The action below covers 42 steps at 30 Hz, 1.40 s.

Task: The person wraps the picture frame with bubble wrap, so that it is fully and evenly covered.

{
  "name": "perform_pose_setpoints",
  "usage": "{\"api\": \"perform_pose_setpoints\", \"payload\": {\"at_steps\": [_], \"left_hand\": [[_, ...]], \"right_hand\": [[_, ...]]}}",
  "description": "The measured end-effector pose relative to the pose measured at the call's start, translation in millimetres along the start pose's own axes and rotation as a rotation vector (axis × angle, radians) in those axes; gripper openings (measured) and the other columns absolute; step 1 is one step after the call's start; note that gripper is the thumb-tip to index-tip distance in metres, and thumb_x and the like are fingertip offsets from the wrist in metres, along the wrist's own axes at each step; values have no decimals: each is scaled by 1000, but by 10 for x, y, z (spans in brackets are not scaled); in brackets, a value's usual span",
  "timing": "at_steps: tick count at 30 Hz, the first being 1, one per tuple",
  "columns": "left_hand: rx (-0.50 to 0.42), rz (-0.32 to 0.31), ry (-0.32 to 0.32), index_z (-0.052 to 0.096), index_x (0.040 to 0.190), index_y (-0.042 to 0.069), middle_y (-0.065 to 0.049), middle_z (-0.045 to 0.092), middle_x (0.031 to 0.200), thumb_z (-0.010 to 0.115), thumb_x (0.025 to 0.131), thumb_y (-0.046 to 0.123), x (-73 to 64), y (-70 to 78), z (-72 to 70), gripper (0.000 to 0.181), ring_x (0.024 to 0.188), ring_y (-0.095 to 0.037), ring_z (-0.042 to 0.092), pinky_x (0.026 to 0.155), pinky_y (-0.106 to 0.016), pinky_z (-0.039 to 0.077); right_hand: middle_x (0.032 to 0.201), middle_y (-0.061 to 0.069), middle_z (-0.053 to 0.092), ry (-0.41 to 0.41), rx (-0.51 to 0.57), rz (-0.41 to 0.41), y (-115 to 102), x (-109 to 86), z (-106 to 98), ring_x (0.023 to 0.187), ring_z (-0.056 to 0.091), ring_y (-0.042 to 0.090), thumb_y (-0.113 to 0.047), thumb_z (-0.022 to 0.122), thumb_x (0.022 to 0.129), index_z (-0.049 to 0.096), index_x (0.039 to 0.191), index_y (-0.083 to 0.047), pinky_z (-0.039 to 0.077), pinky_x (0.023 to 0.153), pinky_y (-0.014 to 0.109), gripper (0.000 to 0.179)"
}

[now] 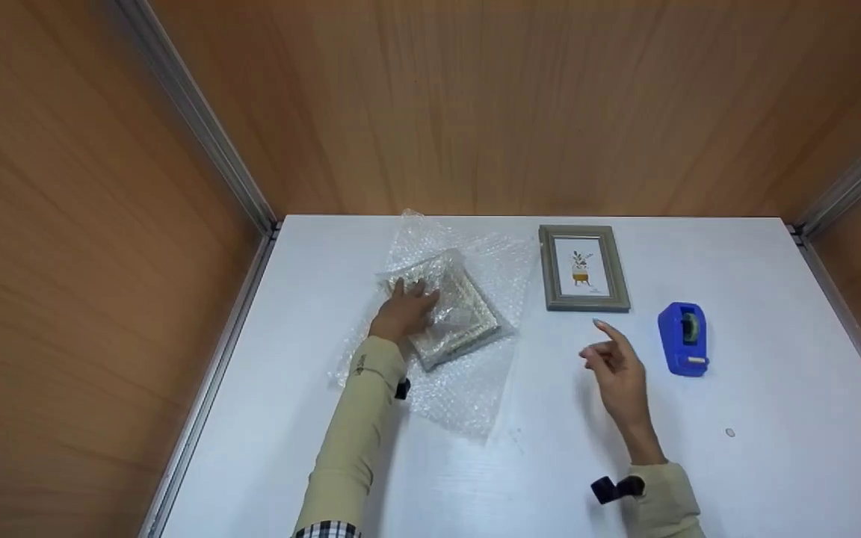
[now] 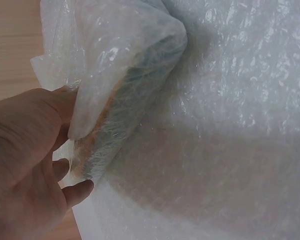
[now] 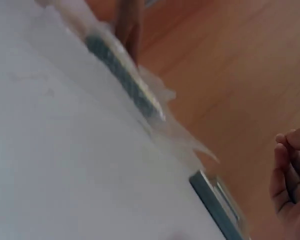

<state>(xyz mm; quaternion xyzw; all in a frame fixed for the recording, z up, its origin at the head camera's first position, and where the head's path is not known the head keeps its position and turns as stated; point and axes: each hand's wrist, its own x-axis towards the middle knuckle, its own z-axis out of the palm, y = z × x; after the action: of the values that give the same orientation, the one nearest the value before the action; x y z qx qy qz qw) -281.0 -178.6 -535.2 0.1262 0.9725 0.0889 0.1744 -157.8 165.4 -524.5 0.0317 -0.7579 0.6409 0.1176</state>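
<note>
A frame-like rectangular object lies tilted, folded into clear bubble wrap whose sheet spreads beneath and around it. My left hand rests on its wrapped upper-left part with fingers spread. In the left wrist view the left hand touches the wrapped edge, where a fold of film covers a corner. My right hand hovers over the table between the picture frame and a blue tape dispenser, index finger extended, others loosely bent. In the right wrist view the right hand shows nothing clearly held.
A grey-green picture frame with a potted-plant print lies at the back. The blue tape dispenser stands at its lower right. A small round spot marks the white table. Wood panels enclose the back and sides.
</note>
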Motion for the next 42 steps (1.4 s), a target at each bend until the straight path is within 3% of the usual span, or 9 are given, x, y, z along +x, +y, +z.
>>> {"api": "perform_pose_setpoints", "payload": {"at_steps": [3, 6, 9, 15, 20, 26, 34, 38, 42], "left_hand": [[-7, 9, 15, 36, 149, 22, -12, 22, 158, 57, 96, 25, -6, 10, 6, 57, 143, -49, 8, 110, -59, 32], [-11, 13, 15, 35, 149, 23, -12, 21, 159, 57, 96, 25, -14, 27, 10, 58, 144, -49, 8, 110, -58, 31], [-10, 13, 13, 35, 149, 23, -11, 21, 159, 57, 96, 25, -15, 51, 9, 57, 144, -48, 8, 111, -57, 31], [-22, 8, 13, 35, 149, 24, -9, 21, 159, 56, 96, 26, 3, 81, 0, 57, 145, -45, 7, 112, -55, 32], [-28, 1, 10, 33, 150, 25, -8, 19, 160, 55, 97, 26, 0, 73, -26, 57, 146, -43, 5, 114, -53, 29], [-14, -28, -38, 28, 151, 28, -6, 12, 161, 53, 98, 29, 25, 32, -17, 59, 147, -42, 0, 111, -54, 33], [-4, -35, -28, 30, 151, 28, -6, 15, 161, 54, 97, 28, 21, -7, 13, 58, 146, -43, 2, 111, -54, 34], [-15, -42, -19, 32, 150, 28, -6, 17, 161, 54, 97, 28, -1, 1, 5, 58, 146, -42, 3, 112, -55, 31], [-39, -53, -26, 32, 150, 28, -6, 16, 161, 54, 97, 27, -13, 8, -8, 57, 147, -41, 1, 113, -55, 29]], "right_hand": [[88, 18, 63, -153, -13, -4, -135, 97, 238, 81, 61, 17, 4, 58, 91, 57, 130, -2, 51, 71, 17, 39], [92, 15, 63, -233, -14, 13, -221, 162, 443, 84, 60, 16, -2, 60, 92, 62, 124, -6, 51, 74, 18, 32], [100, 12, 63, -257, 2, 18, -270, 201, 609, 92, 59, 13, -8, 61, 93, 64, 121, -8, 51, 80, 21, 28], [111, 18, 62, -232, 129, -65, -319, 244, 824, 103, 60, 21, -6, 61, 93, 65, 113, 2, 51, 87, 25, 22], [118, 22, 61, -238, 183, -165, -358, 230, 901, 111, 59, 17, 2, 59, 92, 63, 114, 7, 50, 87, 21, 23], [134, 25, 52, -315, 118, -261, -405, 188, 936, 125, 51, 13, 7, 56, 91, 57, 124, 9, 47, 90, 19, 33], [141, 25, 46, -383, 55, -311, -436, 157, 997, 131, 46, 23, 12, 57, 88, 52, 131, 9, 47, 89, 21, 43], [146, 28, 38, -425, 68, -317, -411, 152, 1035, 132, 44, 24, 12, 57, 88, 47, 134, 11, 49, 89, 27, 48], [151, 26, 30, -457, 64, -302, -413, 137, 1066, 129, 45, 35, 12, 58, 87, 44, 138, 7, 51, 86, 36, 52]]}}
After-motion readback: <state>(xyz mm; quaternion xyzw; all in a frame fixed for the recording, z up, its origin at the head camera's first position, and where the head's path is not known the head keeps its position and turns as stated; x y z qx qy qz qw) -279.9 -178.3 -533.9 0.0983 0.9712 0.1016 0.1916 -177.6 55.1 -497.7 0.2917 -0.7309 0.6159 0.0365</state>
